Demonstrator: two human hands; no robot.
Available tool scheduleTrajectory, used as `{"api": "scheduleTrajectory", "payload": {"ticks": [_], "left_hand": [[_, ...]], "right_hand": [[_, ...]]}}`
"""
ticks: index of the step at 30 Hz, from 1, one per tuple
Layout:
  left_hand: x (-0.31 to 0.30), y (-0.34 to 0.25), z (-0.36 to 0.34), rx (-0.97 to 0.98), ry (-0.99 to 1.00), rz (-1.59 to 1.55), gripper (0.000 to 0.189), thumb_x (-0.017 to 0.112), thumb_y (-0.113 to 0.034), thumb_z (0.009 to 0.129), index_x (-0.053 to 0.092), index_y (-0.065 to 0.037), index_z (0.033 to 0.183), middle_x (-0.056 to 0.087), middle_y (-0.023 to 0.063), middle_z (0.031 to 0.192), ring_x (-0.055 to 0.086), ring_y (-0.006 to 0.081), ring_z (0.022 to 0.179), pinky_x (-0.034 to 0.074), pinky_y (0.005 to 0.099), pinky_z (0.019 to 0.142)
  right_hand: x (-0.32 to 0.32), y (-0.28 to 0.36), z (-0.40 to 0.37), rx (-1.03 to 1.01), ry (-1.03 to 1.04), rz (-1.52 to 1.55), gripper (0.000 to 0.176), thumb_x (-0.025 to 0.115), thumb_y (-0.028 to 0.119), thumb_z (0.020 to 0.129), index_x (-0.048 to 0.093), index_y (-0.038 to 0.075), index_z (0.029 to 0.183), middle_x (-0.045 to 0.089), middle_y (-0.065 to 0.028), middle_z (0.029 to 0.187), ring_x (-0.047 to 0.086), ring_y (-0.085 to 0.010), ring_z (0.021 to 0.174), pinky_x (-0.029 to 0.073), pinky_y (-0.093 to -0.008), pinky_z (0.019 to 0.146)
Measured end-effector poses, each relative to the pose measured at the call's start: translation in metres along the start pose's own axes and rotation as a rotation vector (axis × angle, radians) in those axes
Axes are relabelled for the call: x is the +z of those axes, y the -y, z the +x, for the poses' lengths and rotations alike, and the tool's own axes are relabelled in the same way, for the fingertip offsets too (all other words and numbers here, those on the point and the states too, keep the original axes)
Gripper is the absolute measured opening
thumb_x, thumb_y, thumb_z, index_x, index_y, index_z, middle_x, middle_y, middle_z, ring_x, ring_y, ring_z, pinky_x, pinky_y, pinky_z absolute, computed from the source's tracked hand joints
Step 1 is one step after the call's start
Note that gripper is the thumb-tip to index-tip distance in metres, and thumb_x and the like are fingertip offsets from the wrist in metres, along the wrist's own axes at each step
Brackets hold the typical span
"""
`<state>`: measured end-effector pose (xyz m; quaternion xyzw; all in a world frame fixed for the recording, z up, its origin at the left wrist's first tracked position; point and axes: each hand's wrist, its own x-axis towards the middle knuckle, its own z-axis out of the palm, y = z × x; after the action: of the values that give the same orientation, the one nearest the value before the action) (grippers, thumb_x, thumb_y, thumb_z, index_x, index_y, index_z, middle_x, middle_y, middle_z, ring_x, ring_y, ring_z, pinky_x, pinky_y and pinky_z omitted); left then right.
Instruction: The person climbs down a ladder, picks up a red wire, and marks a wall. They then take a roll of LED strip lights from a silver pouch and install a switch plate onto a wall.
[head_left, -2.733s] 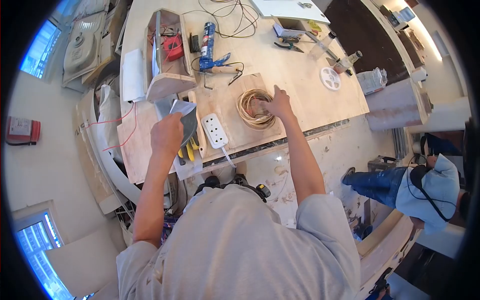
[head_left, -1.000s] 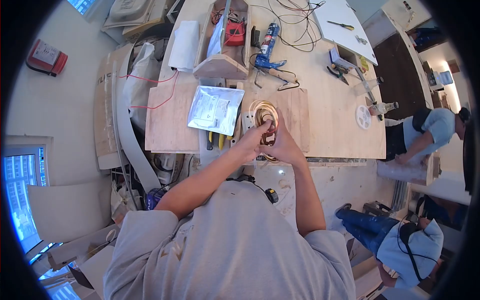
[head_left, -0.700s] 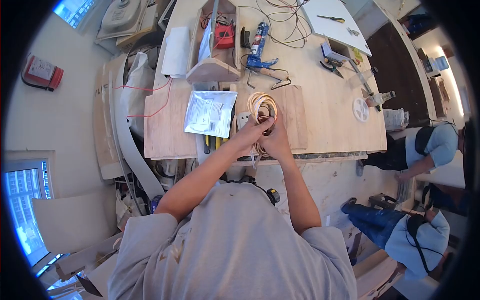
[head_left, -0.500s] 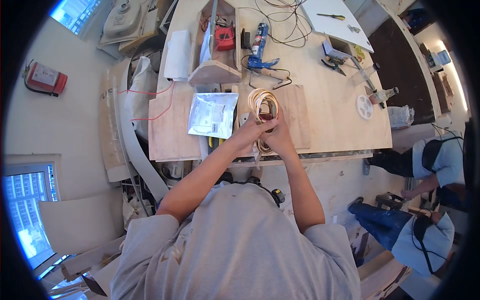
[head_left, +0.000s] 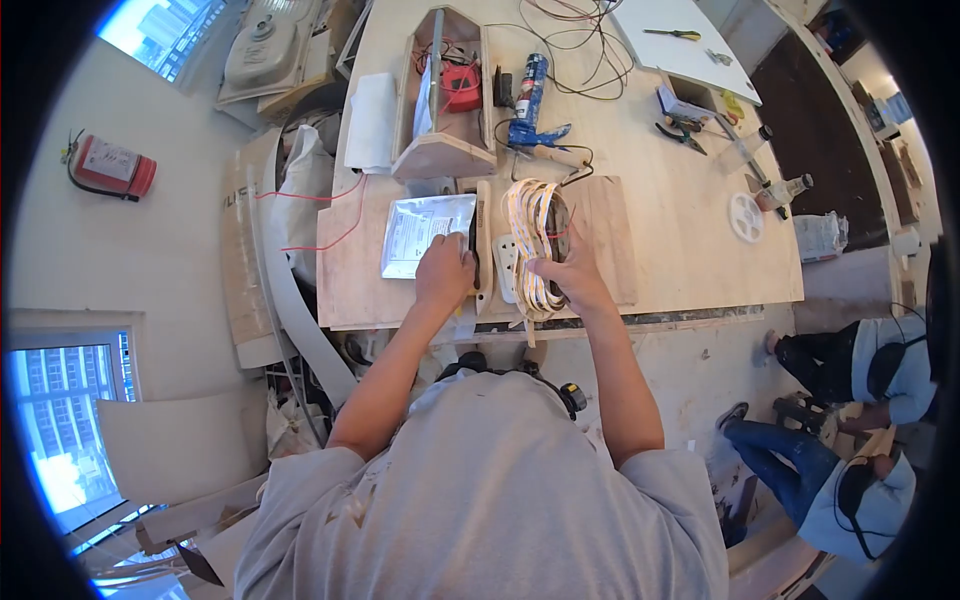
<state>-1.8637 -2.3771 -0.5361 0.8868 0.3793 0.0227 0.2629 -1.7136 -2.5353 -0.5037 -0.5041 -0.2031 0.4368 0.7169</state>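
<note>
My right hand (head_left: 575, 275) is wrapped round the right side of a coiled LED strip light (head_left: 535, 235), thumb across its face. The loops stand just above a white power strip (head_left: 505, 268), and a loose tail hangs near the table's front edge. My left hand (head_left: 447, 270) is at the lower right of a silver foil bag (head_left: 425, 222), overlapping it with curled fingers. Beside those fingertips shows a slim black object (head_left: 473, 240). What the left fingers hold, I cannot tell.
Beyond the bag stands a wooden tool caddy (head_left: 445, 155) with a red tool (head_left: 461, 88) inside. A blue caulking gun (head_left: 530, 100) lies to its right. Pliers (head_left: 682, 135), a white reel (head_left: 745, 217) and bottles (head_left: 785, 192) are farther right. Two people (head_left: 800, 470) work at the right.
My hands have parted. The left has left the coil and moved left to the bag, which has shifted slightly left. The right keeps the coil, now turned and spread wider.
</note>
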Motion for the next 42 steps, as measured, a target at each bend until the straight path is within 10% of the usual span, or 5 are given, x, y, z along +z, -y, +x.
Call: {"api": "scheduleTrajectory", "payload": {"ticks": [6, 15, 27, 36, 42], "left_hand": [[-0.005, -0.004, -0.006, -0.035, -0.303, -0.038, 0.03, 0.066, -0.022, 0.081, 0.06, -0.003, 0.103, 0.061, 0.0177, 0.097, 0.062, 0.0347, 0.086, 0.05, 0.0435, 0.074], [0.015, 0.039, 0.025, -0.077, -0.081, -0.075, 0.048, 0.068, -0.037, 0.079, 0.059, -0.004, 0.113, 0.067, 0.0153, 0.084, 0.064, 0.0365, 0.081, 0.051, 0.0448, 0.073], [0.008, 0.022, 0.033, -0.113, -0.095, -0.086, 0.027, 0.064, -0.029, 0.082, 0.072, -0.004, 0.089, 0.068, 0.0196, 0.085, 0.064, 0.0391, 0.077, 0.051, 0.0434, 0.071], [0.016, 0.063, 0.041, -0.271, 0.125, -0.705, 0.025, 0.068, -0.022, 0.086, 0.073, 0.002, 0.092, 0.067, 0.0038, 0.072, 0.058, 0.0081, 0.06, 0.046, 0.0243, 0.052], [0.006, 0.057, 0.038, -0.315, 0.139, -0.765, 0.023, 0.069, -0.02, 0.085, 0.072, 0.003, 0.087, 0.067, 0.0047, 0.075, 0.058, 0.0085, 0.061, 0.047, 0.0241, 0.054]], "right_hand": [[0.019, -0.001, 0.013, 0.042, 0.085, 0.054, 0.082, 0.068, -0.006, 0.069, 0.031, 0.0, 0.141, 0.051, -0.0086, 0.129, 0.05, -0.0166, 0.117, 0.039, -0.031, 0.101], [0.015, -0.008, 0.016, 0.104, 0.1, 0.035, 0.082, 0.067, -0.008, 0.067, 0.032, 0.002, 0.141, 0.051, -0.0075, 0.128, 0.05, -0.0172, 0.118, 0.037, -0.0321, 0.102], [0.01, -0.013, 0.009, 0.117, 0.072, 0.012, 0.082, 0.067, -0.008, 0.067, 0.031, 0.0, 0.14, 0.052, -0.0093, 0.126, 0.053, -0.0179, 0.114, 0.041, -0.0324, 0.099], [0.024, -0.009, 0.017, 0.07, 0.109, 0.002, 0.082, 0.068, -0.006, 0.067, 0.032, -0.001, 0.141, 0.052, -0.0106, 0.128, 0.052, -0.0185, 0.116, 0.04, -0.0319, 0.1], [0.027, -0.011, 0.022, 0.101, 0.133, 0.021, 0.082, 0.068, -0.006, 0.067, 0.032, 0.0, 0.141, 0.051, -0.0102, 0.129, 0.051, -0.018, 0.116, 0.04, -0.0317, 0.1]]}}
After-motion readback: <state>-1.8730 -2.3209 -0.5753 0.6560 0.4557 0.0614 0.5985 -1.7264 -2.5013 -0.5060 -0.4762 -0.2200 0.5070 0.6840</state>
